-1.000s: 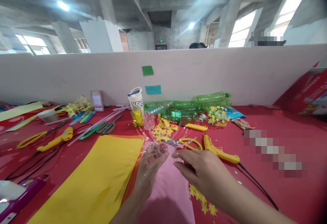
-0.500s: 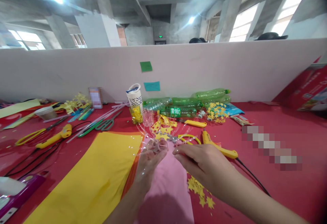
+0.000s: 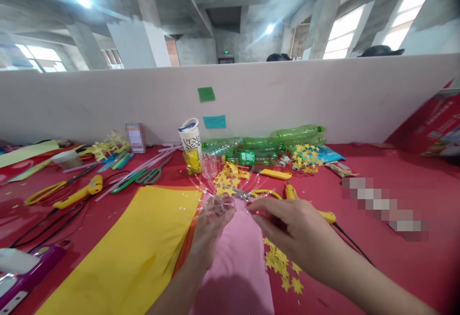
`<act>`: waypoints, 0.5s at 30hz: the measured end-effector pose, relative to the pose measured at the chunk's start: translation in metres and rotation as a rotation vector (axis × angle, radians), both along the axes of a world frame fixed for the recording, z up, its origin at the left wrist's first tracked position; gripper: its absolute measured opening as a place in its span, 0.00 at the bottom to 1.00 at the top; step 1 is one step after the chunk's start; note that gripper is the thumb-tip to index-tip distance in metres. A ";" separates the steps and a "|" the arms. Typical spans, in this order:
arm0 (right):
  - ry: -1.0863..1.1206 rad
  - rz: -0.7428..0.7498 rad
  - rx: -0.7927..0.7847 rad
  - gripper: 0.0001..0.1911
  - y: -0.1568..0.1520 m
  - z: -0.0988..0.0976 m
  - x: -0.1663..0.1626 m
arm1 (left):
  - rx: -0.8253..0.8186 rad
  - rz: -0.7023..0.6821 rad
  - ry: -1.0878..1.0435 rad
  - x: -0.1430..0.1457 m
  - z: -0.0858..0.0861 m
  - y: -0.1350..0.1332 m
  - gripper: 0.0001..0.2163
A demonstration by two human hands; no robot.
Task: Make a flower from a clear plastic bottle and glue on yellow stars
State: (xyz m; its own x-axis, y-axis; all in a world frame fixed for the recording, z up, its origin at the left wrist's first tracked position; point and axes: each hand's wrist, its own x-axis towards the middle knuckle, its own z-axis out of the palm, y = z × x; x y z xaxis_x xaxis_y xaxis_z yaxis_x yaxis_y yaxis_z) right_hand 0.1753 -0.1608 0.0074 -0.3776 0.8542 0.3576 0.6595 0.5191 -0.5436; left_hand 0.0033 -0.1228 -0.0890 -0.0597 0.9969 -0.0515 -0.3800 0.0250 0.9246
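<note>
My left hand (image 3: 212, 226) is closed around the neck of a cut clear plastic bottle (image 3: 227, 204). Thin transparent strips fan out from it, some with pale dots along them. Just right of the neck, my right hand (image 3: 287, 224) has thumb and forefinger close together among the strips; whatever lies between them is too small and clear to make out. Below both hands lies a pink sheet (image 3: 240, 262). Scissors with yellow handles (image 3: 268, 194) rest behind the right fingers. Yellow paper stars (image 3: 228, 181) are piled just past the bottle piece, and more stars (image 3: 282, 264) lie below my right hand.
Yellow sheets (image 3: 132, 238) cover the left front. A yellow glue gun (image 3: 291, 191) is partly behind my right hand; another glue gun (image 3: 81, 193) and green scissors (image 3: 143, 177) lie left. Green bottles (image 3: 258, 145), a white cup (image 3: 190, 138) and a yellow cutter (image 3: 276, 174) stand or lie behind.
My right hand has shifted slightly right, away from the bottle neck. My left hand keeps its hold, and the bottle piece has barely moved.
</note>
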 end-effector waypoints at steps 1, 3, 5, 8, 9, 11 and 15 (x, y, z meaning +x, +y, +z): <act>0.062 -0.012 0.025 0.09 0.000 0.002 0.002 | -0.002 0.011 0.006 0.001 0.002 0.000 0.13; 0.187 -0.075 0.075 0.08 0.002 0.008 0.007 | -0.021 0.013 0.027 0.001 0.005 -0.001 0.13; 0.247 -0.160 0.088 0.07 0.010 0.010 0.014 | -0.053 0.014 0.065 0.000 0.004 0.000 0.13; 0.217 -0.220 -0.003 0.12 0.028 0.003 0.022 | -0.050 0.008 0.078 -0.003 -0.003 0.002 0.15; 0.212 -0.217 -0.062 0.15 0.034 -0.002 0.023 | -0.026 0.007 0.059 -0.004 -0.006 0.003 0.16; 0.255 -0.175 -0.209 0.18 0.044 -0.015 0.021 | 0.035 -0.013 0.017 -0.005 -0.012 0.005 0.16; 0.416 -0.064 -0.393 0.15 0.056 -0.038 0.011 | 0.065 -0.050 -0.004 -0.006 -0.019 0.005 0.15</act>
